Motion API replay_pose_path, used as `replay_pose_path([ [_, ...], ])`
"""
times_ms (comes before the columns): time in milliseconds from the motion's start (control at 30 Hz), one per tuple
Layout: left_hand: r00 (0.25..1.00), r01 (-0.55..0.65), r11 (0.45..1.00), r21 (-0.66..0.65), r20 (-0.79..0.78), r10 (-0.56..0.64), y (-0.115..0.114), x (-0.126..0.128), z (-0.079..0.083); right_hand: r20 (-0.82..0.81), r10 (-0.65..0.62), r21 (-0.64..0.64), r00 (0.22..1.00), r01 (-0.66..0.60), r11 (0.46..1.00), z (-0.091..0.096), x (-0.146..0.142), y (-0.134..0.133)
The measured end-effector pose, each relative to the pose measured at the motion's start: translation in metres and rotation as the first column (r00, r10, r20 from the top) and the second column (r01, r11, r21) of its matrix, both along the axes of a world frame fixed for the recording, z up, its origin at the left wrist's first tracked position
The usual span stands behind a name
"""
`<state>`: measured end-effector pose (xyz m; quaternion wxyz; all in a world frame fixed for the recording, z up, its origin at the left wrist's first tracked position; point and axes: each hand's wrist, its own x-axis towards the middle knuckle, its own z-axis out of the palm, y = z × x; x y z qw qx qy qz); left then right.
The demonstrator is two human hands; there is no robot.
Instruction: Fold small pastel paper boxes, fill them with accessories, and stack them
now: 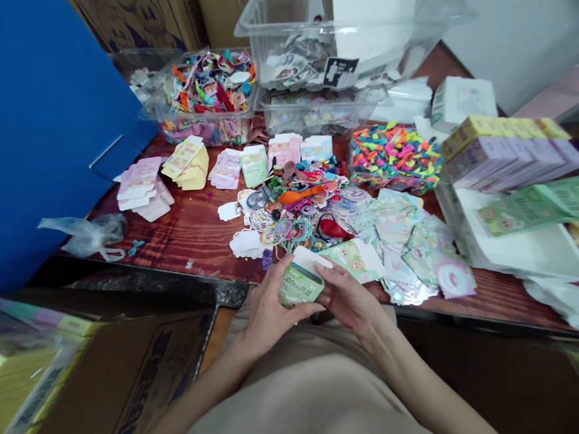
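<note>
Head view: I confirm both hands are closed on one small green-and-white printed carton, with a white flap standing up from its far edge. The left hand grips the carton's left side, and the right hand cups its right side. I find the carton held in the air just off the near edge of the wooden surface, above the person's lap. Directly ahead lies a loose heap of die-cut green and pink printed cards, touching a mixed pile with coloured rubber bands. Flat pink carton blanks lie further left. Beyond them I note clear plastic bins holding coloured scraps. A stack of printed boxes sits at the right.
</note>
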<state>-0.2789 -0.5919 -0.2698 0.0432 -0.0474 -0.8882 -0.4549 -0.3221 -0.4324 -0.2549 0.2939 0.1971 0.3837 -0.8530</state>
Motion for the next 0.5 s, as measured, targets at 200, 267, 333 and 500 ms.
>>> replay_pose_path([
  [200,0.993,0.113,0.993,-0.031,0.038,-0.112,-0.003,-0.008,0.004,-0.221,0.108,0.181,0.969,-0.068,0.981,-0.013,0.008,0.011],
  [267,0.995,0.100,0.993,-0.066,0.016,-0.099,-0.001,-0.010,0.005,-0.433,0.126,0.368,0.892,0.047,0.929,-0.011,0.009,0.014],
  [333,0.999,0.052,0.996,-0.071,-0.004,-0.052,0.002,-0.012,0.008,-0.645,0.196,0.478,0.739,0.189,0.858,-0.008,0.008,0.017],
  [500,1.000,0.012,0.997,-0.070,-0.024,-0.014,0.012,-0.016,0.014,-0.662,0.240,0.515,0.710,0.198,0.834,-0.006,0.003,0.019],
])
